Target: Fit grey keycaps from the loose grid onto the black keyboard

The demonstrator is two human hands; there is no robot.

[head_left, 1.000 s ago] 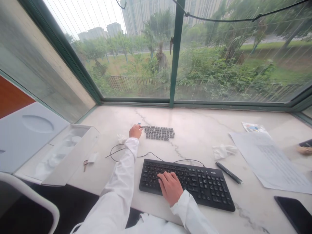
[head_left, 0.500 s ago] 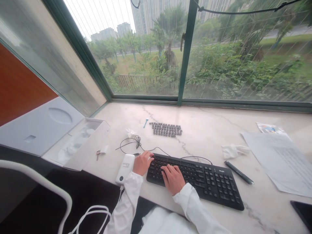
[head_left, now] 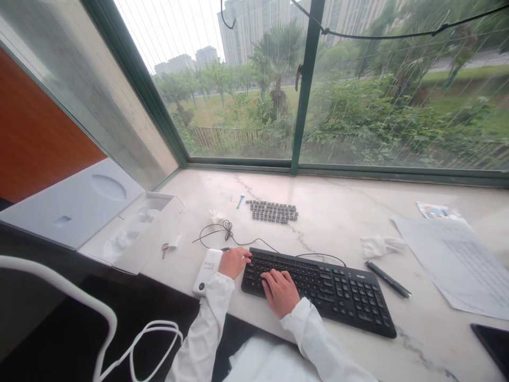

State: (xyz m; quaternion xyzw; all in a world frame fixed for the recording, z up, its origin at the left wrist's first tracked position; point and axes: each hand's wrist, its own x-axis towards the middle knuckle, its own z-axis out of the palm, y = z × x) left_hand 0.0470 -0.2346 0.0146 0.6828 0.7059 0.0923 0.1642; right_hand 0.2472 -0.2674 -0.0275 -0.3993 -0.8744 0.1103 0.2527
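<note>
A black full-size keyboard [head_left: 334, 292] lies slanted on the pale marble surface. At its upper left corner is my left hand [head_left: 234, 262], thumb and fingertips drawn together by the first keys. Anything between those fingertips is too small to make out. My right hand [head_left: 281, 292] rests palm down over the left-middle keys, its fingers apart and curved, touching the keys. Beyond the keyboard, small dark keycaps [head_left: 273, 212] sit in several neat rows. A teal tool [head_left: 240, 201] lies left of them. Close beside my left wrist is a white power bank [head_left: 207, 271].
A black cable [head_left: 227, 228] lies coiled behind the keyboard. On the left stands an open white box [head_left: 149, 233]. To the right are a dark pen [head_left: 387, 278], crumpled white material [head_left: 382, 245], a printed sheet [head_left: 449, 260] and a dark device [head_left: 491, 345]. White tubing [head_left: 59, 284] curves at lower left.
My left thumb and fingers have come closer together at the keyboard's corner. My right hand stays nearly in place. The camera view has shifted slightly.
</note>
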